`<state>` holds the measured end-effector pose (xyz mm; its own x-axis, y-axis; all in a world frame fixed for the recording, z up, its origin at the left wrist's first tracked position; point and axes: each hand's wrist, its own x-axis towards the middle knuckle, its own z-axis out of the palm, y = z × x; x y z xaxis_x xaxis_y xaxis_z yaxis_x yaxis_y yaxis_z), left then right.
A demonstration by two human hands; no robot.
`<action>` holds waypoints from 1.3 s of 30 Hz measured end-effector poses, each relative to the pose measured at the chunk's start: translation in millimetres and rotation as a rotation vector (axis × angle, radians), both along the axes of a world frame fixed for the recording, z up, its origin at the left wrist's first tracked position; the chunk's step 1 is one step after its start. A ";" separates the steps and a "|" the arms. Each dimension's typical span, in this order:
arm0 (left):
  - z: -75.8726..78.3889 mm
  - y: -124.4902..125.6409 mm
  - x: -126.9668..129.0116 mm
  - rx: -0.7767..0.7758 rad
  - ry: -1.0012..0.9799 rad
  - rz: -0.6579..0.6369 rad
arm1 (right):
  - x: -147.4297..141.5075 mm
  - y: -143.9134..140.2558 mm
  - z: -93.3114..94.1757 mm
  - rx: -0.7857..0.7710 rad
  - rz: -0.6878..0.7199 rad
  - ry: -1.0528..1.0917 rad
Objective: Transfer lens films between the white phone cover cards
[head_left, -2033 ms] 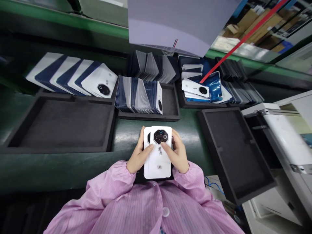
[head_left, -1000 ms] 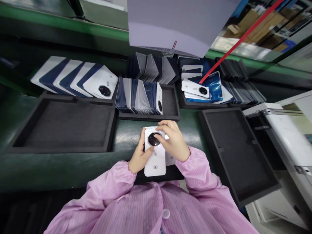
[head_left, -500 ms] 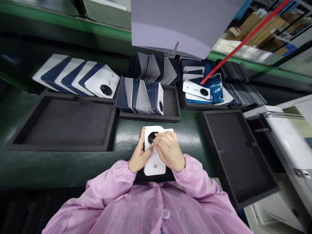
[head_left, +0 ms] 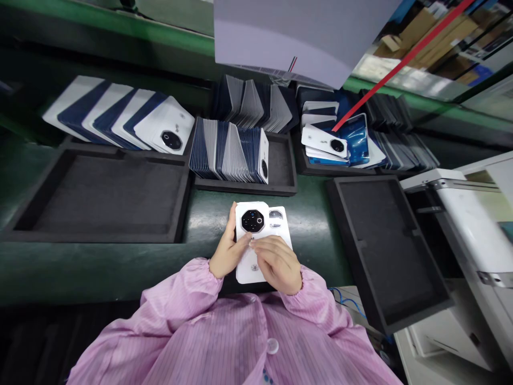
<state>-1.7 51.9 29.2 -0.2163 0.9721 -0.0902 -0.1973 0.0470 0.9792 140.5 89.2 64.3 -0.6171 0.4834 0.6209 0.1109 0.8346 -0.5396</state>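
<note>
Two bare hands in pink sleeves (head_left: 182,286) meet over a white panel (head_left: 250,262) with a black camera window (head_left: 252,220). The left hand (head_left: 227,256) grasps the white panel by its left edge, thumb on top. The right hand (head_left: 278,263) overlaps its right side, fingertips bunched near that thumb; whether they pinch anything cannot be told. A second panel (head_left: 282,229) juts out right of the white panel, partly covered by the right hand. Beyond the white panel, a dark tray (head_left: 282,160) holds an upright row of panels (head_left: 224,152). Left of the white panel lies a wider tray (head_left: 104,192); right of it, a slanted tray (head_left: 390,240).
</note>
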 end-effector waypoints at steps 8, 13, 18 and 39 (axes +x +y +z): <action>-4.8 -1.5 -0.3 0.015 0.030 0.000 | 1.1 -0.2 -1.7 -0.009 0.010 0.006; -5.6 0.3 -0.8 0.034 0.045 -0.001 | 0.4 0.7 -1.7 -0.022 0.008 0.024; -4.5 1.0 -1.0 0.040 -0.007 0.006 | -1.9 1.7 -0.4 0.001 0.021 0.049; -3.6 -1.4 -1.3 0.013 0.040 -0.008 | -0.6 0.0 -3.3 0.040 -0.032 -0.006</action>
<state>-3.0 50.5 25.6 -0.2116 0.9749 -0.0688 -0.1580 0.0354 0.9868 139.9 89.2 61.1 -0.6053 0.4780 0.6365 0.1411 0.8514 -0.5052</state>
